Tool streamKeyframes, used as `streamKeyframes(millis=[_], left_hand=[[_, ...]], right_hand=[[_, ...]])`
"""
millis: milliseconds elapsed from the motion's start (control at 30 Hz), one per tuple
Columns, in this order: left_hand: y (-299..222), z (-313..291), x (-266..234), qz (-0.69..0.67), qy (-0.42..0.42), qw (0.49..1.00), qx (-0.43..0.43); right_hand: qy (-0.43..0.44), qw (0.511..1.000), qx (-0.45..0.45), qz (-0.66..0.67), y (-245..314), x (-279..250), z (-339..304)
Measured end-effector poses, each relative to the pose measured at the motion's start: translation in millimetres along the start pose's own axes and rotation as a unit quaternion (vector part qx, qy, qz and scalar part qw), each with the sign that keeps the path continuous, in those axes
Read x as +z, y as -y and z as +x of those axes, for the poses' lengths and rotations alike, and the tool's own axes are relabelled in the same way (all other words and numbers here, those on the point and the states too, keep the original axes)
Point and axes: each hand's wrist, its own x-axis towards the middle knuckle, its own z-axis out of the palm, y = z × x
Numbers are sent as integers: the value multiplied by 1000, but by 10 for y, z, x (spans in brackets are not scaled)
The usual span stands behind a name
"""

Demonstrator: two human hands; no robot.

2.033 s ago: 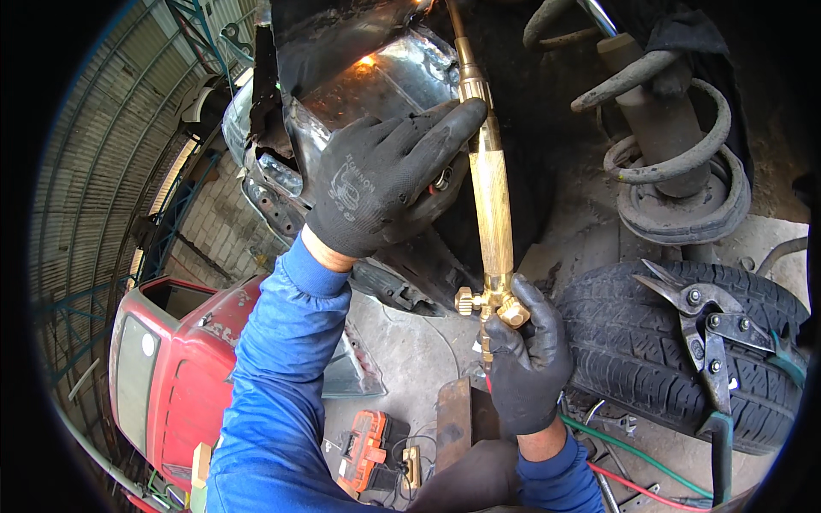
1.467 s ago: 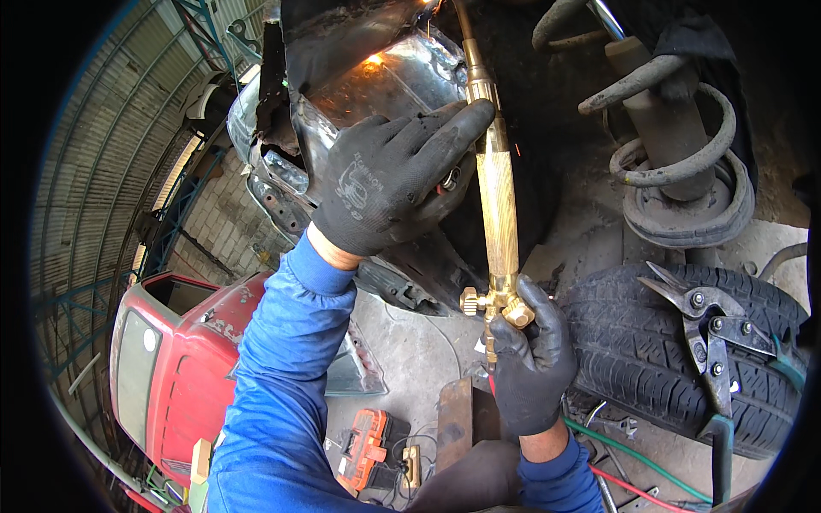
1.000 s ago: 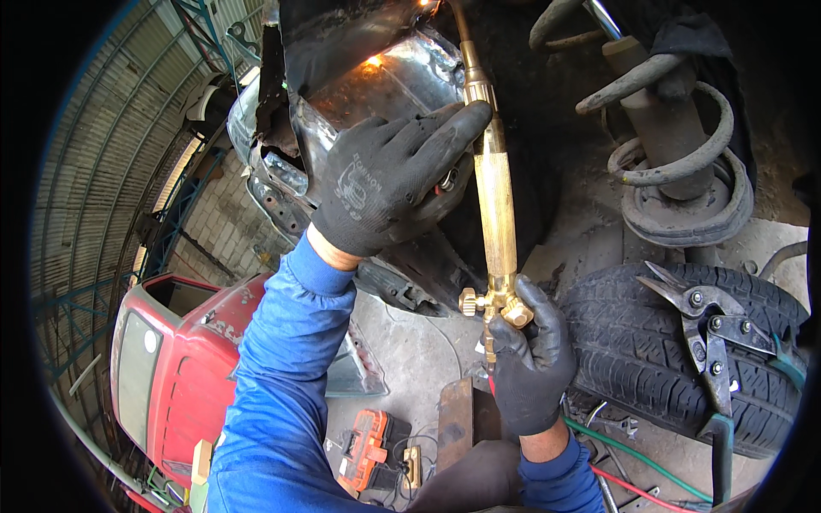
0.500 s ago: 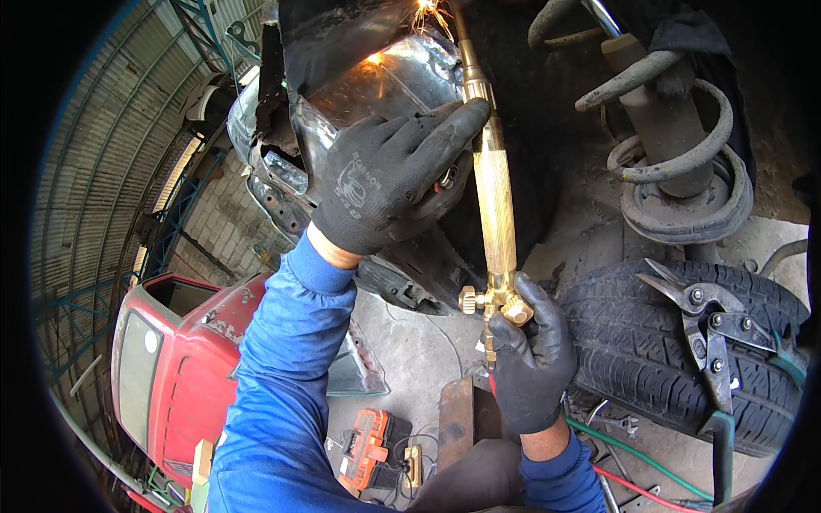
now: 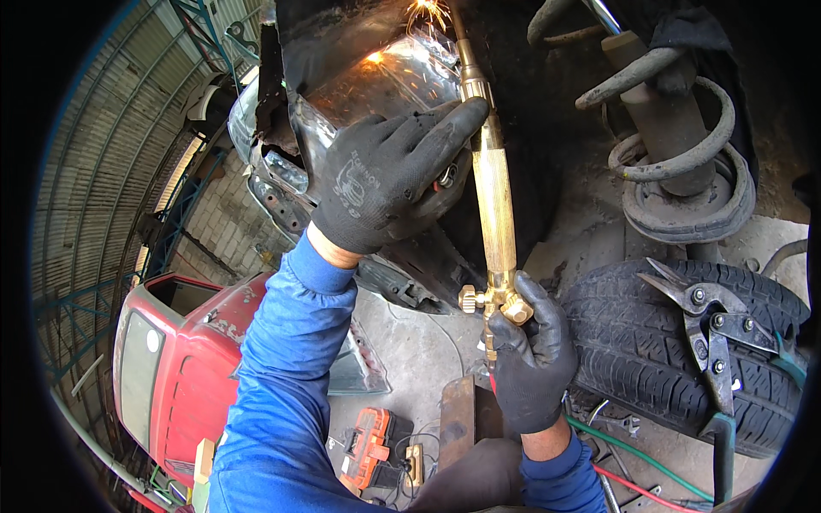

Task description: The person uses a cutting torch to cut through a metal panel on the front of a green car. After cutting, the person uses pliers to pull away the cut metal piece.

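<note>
A long brass gas torch (image 5: 494, 205) runs up the middle, its tip by bright sparks (image 5: 428, 12) at the top edge. My right hand (image 5: 537, 363), in a black glove, is closed around its lower end beside the brass valve knobs (image 5: 516, 309). My left hand (image 5: 376, 184), gloved too, lays its index finger across the torch's neck. Its other fingers curl around a small metal-and-red tool (image 5: 446, 176), mostly hidden by the glove. Beyond that hand is a bare, shiny sheet-metal panel (image 5: 385, 84) of a car body, with a glowing orange spot on it.
At right, a coil spring and strut (image 5: 671, 145) stand above a tyre (image 5: 633, 342), on which tin snips (image 5: 711, 321) lie. Green and red hoses (image 5: 646, 466) cross the floor among loose tools. An orange-and-black toolbox (image 5: 368, 446) sits below; a red vehicle (image 5: 192, 368) is at left.
The sparks at the torch tip have changed shape, and more specks show over the panel. Both hands and the torch stay almost in place.
</note>
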Motion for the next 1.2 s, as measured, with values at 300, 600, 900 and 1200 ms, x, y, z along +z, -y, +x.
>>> streamKeyframes(millis=[300,600,900,1200], left_hand=[[19,-14,19,1,1,1000,-4],[-11,6,-2,-2,-2,1000,-3],[-14,14,-4,-1,0,1000,-6],[-3,3,10,-7,3,1000,0]], right_hand=[[-3,1000,-25,-10,23,2,22],[-2,1000,-9,1,24,1,17],[1,1000,-15,7,13,5,32],[0,1000,2,15,40,-1,-3]])
